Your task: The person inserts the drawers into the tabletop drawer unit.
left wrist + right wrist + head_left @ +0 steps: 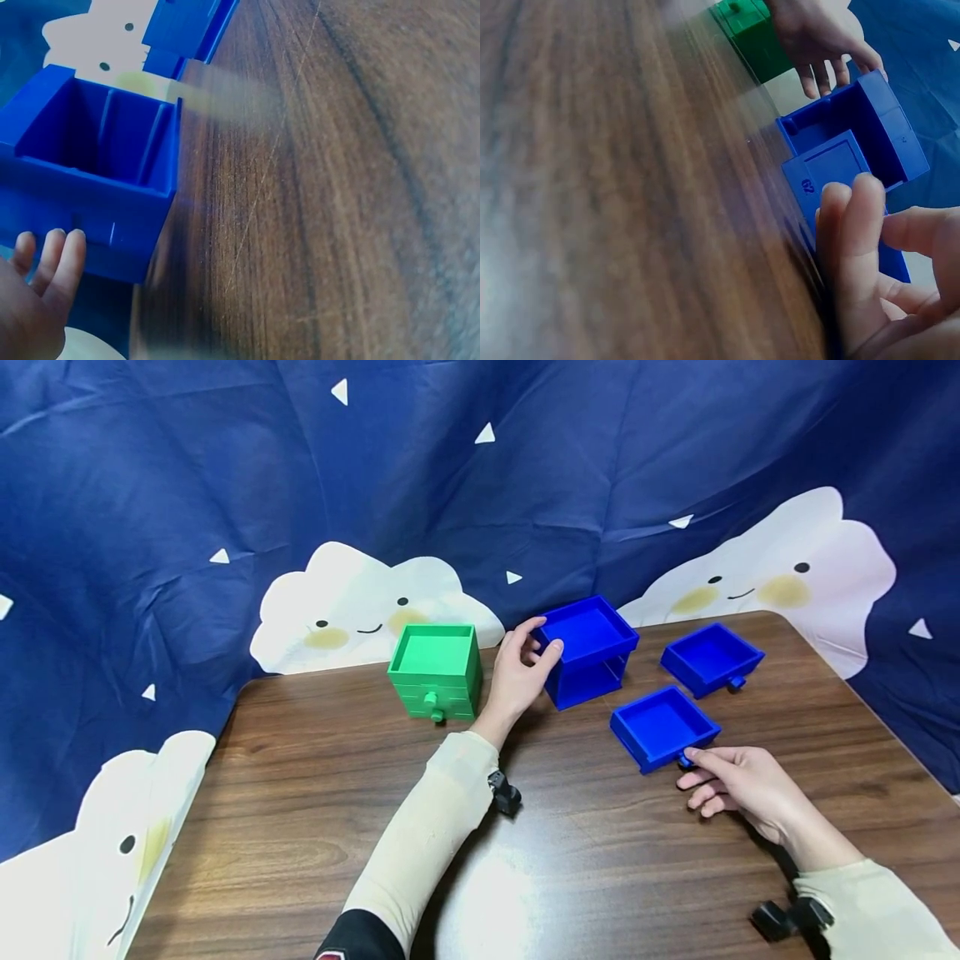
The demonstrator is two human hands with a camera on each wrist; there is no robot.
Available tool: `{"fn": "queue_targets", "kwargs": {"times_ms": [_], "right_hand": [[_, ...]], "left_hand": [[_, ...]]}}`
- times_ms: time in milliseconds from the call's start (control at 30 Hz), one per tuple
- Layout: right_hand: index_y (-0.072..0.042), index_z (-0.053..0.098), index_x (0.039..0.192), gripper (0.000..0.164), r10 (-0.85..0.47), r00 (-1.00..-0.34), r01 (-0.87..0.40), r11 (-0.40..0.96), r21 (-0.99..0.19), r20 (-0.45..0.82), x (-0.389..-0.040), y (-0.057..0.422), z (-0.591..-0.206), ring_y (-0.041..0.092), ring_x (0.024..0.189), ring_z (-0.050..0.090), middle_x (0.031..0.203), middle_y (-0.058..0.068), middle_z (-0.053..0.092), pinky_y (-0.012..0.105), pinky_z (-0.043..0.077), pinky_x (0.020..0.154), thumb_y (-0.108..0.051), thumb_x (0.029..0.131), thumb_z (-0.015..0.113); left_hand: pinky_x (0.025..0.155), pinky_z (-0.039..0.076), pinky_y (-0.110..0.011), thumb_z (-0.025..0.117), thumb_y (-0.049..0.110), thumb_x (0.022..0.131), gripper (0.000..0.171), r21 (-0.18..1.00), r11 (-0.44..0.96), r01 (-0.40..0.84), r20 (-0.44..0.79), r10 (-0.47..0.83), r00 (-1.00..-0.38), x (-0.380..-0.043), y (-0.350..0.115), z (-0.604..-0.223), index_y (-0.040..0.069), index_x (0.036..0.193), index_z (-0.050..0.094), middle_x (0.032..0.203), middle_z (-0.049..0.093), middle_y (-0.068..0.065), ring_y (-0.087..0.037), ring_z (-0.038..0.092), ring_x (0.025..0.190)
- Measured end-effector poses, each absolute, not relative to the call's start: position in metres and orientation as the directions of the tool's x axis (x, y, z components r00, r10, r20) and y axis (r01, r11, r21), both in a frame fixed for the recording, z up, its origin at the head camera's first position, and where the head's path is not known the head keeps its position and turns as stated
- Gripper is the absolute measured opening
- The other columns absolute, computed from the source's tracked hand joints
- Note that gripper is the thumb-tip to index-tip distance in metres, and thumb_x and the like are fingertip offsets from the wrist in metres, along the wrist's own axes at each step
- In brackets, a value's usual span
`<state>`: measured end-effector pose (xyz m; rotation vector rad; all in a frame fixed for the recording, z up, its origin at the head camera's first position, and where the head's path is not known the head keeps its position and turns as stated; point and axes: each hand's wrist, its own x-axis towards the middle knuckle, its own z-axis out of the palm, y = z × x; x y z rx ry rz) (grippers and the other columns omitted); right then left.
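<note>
Blue shallow rectangular drawer (663, 725) is being held just in front of the blue open-fronted box cabinet (587, 631); can't tell if it's touching the brown wood-grain counter (337, 793). Right hand (742, 785) is pinching its small blue knob (685, 761), fingers clamped. Left hand (519, 672) is touching the cabinet's left side, fingers apart. Risking: drawer tilting or twisting, from knob-only grip; cabinet skidding, from uneven left-hand pressure. Second blue rectangular drawer (712, 656) is sitting near, bumpable.

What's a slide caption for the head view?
Left hand touching blue cabinet, right hand holding one blue drawer by its knob; green cabinet nearby.
</note>
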<state>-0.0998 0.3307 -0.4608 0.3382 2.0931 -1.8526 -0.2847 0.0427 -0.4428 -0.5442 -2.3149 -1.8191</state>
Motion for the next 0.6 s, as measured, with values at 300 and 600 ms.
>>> {"fn": "queue_targets", "kwargs": {"times_ms": [300, 600], "right_hand": [[-0.013, 0.076, 0.099, 0.032, -0.107, -0.917, 0.395, -0.116, -0.911, -0.383, -0.1037, 0.3332, -0.4641, 0.014, 0.07, 0.079, 0.085, 0.006, 0.081, 0.028, 0.067, 0.07, -0.004, 0.113, 0.048], [-0.01, 0.077, 0.095, 0.039, -0.106, -0.933, 0.36, -0.251, -0.898, -0.345, -0.1023, 0.3283, -0.4672, 0.015, 0.073, 0.081, 0.082, 0.009, 0.082, 0.028, 0.067, 0.072, 0.001, 0.112, 0.044]], "left_hand": [[0.084, 0.051, -0.018, 0.075, 0.027, 0.101, 0.049, 0.912, 0.217, 0.348, 0.31, 0.191, -0.932, -0.2834, 0.0414, -0.4421, 0.016, 0.148, 0.063, 0.114, 0.061, -0.016, -0.006, 0.057, 0.087], [0.083, 0.051, -0.018, 0.075, 0.028, 0.101, 0.05, 0.911, 0.219, 0.349, 0.31, 0.194, -0.931, -0.2829, 0.0417, -0.4412, 0.018, 0.148, 0.063, 0.114, 0.061, -0.015, -0.007, 0.059, 0.087]]}}
